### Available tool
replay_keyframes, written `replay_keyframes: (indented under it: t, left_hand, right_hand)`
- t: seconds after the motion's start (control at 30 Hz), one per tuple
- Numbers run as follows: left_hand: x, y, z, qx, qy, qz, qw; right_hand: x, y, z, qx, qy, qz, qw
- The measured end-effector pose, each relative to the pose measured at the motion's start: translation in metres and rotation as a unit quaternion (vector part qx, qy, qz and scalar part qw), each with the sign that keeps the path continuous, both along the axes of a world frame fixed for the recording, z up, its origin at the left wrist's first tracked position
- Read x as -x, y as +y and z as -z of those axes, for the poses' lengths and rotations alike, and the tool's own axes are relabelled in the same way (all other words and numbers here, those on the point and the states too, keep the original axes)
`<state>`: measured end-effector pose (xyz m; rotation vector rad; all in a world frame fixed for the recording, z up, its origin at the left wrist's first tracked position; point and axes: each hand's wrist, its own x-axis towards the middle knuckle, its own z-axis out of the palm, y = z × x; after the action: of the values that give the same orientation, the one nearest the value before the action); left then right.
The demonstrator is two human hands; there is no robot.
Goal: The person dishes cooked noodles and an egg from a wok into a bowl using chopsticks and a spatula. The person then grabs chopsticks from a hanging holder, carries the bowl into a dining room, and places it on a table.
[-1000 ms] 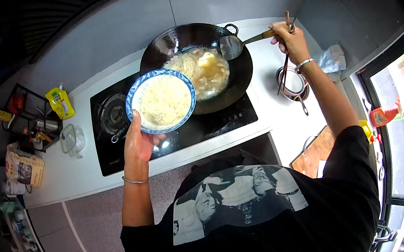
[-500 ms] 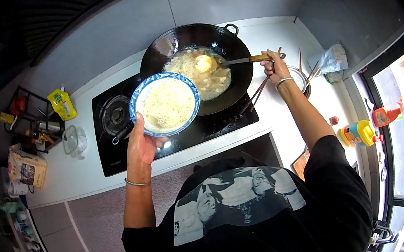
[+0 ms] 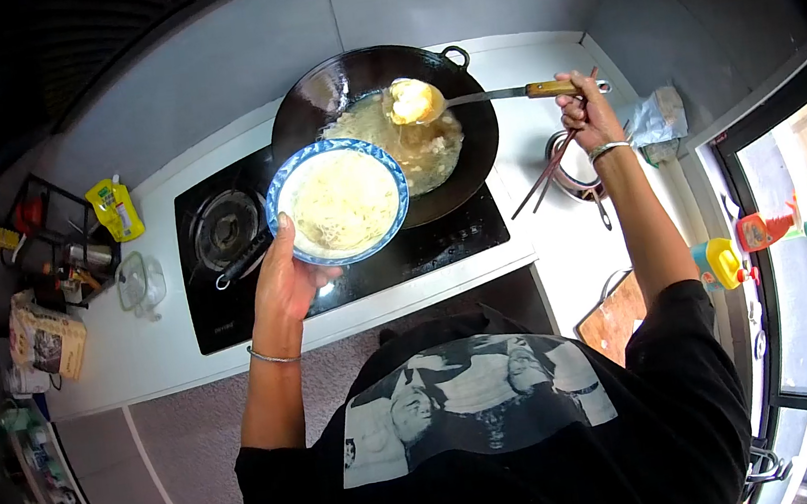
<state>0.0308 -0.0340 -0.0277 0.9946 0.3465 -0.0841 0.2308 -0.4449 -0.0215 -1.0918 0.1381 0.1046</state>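
My left hand (image 3: 278, 279) grips a white bowl with a blue patterned rim (image 3: 401, 184), thumb over the near edge. Pale noodles (image 3: 342, 204) fill it, and it overlaps the wok's near-left side from this view. In my right hand (image 3: 592, 116) is the wooden handle of a ladle (image 3: 490, 95), together with a pair of thin chopsticks (image 3: 545, 174) pointing down toward the counter. On the ladle's head rests a yellow-white egg (image 3: 413, 102), raised over the wok (image 3: 478, 137). Cloudy broth with pale bits (image 3: 437, 155) lies in the wok.
A black cooktop (image 3: 443, 243) holds the wok, with a free burner (image 3: 225, 225) and a black handle to its left. Right of it stand a small pot (image 3: 578, 192), a cutting board (image 3: 615, 319) and a yellow bottle (image 3: 717, 264). A yellow pouch (image 3: 116, 209) stands left.
My right hand has moved right and slightly up, lifting the ladle with the egg out of the broth. The bowl in my left hand has shifted slightly right.
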Motion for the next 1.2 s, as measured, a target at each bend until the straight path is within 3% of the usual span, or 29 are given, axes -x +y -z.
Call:
replay_keyframes:
  t: [0.5,0.63,0.87,1.0,1.1,1.2]
  left_hand:
    - [-0.031,0.007,0.021,-0.026,0.015,0.059,0.998]
    - [-0.043,-0.003,0.022,-0.023,0.004,0.052,0.998]
    - [-0.039,-0.003,0.023,-0.024,0.011,0.05,0.998]
    - [-0.035,-0.006,0.021,-0.021,0.006,0.035,0.999]
    - [-0.028,-0.006,0.015,-0.029,0.017,0.02,0.999]
    - [-0.02,-0.005,0.007,-0.017,0.016,0.018,1.0]
  right_hand:
    - [0.053,0.039,-0.097,0.043,-0.086,-0.085,0.992]
    - [0.066,0.052,-0.095,0.085,-0.126,-0.103,0.983]
    - [0.047,0.031,-0.094,0.097,-0.172,-0.04,0.98]
    - [0.024,0.02,-0.068,0.153,-0.2,0.006,0.968]
    - [0.017,0.029,-0.048,0.259,-0.19,0.035,0.946]
    - [0.015,0.033,-0.033,0.277,-0.169,0.046,0.945]
